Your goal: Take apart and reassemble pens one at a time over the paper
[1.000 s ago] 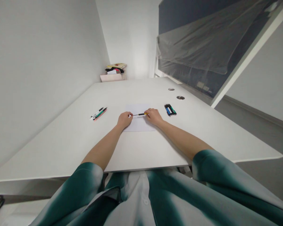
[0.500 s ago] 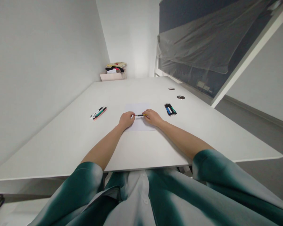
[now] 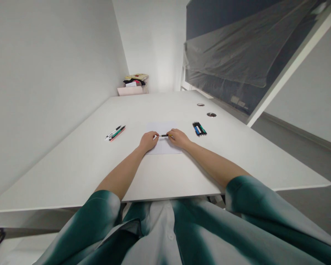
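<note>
A slim black pen with a yellow end point(image 3: 164, 135) lies level between my two hands, above a white sheet of paper point(image 3: 161, 129) on the white table point(image 3: 71, 173). My left hand point(image 3: 148, 141) holds the pen's thin pointed end in its fingertips. My right hand point(image 3: 178, 138) pinches the yellow end. Both wrists rest near the paper's lower edge, and the hands hide part of the pen.
A small group of pens point(image 3: 115, 133) lies to the left of the paper, and another point(image 3: 199, 129) lies to the right. Two round grommets point(image 3: 205, 109) are set in the far table top. A pink box with clutter point(image 3: 132, 86) stands beyond the far end.
My hands have drawn slightly closer together around the pen, and less of the pen shows between them. The paper and the pen groups stay in place.
</note>
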The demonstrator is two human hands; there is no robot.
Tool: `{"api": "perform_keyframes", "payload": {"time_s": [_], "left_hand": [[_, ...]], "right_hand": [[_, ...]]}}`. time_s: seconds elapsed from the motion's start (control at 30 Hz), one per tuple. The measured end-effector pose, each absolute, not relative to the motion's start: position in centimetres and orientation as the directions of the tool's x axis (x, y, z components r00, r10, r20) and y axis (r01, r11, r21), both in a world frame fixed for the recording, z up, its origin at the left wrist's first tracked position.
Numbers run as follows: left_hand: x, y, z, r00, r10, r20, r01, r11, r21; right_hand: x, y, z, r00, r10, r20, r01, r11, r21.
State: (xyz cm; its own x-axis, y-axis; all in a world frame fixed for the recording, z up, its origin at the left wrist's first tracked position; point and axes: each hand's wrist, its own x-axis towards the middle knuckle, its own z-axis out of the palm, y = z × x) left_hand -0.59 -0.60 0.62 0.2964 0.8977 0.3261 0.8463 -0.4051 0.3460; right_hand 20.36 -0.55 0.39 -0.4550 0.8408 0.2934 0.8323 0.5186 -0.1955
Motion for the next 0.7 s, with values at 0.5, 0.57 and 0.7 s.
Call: {"api": "perform_keyframes", "payload": {"time_s": [0.5, 0.57, 0.7], "left_hand": [[-0.76, -0.37, 0.55, 0.325, 0.891, 0.316, 0.85, -0.422, 0.316], [-0.88, -0.29, 0.53, 0.318, 0.89, 0.326, 0.851, -0.42, 0.316], [-1.11, -0.18, 0.46, 0.311, 0.884, 0.349, 0.84, -0.428, 0.335]], "right_hand": [[20.19, -0.15, -0.03, -0.462, 0.828, 0.318, 0.802, 0.543, -0.249], [20.16, -0.11, 0.02, -0.454, 0.833, 0.315, 0.806, 0.535, -0.252], [20.21, -0.02, 0.05, -0.445, 0.837, 0.318, 0.813, 0.527, -0.248]]}}
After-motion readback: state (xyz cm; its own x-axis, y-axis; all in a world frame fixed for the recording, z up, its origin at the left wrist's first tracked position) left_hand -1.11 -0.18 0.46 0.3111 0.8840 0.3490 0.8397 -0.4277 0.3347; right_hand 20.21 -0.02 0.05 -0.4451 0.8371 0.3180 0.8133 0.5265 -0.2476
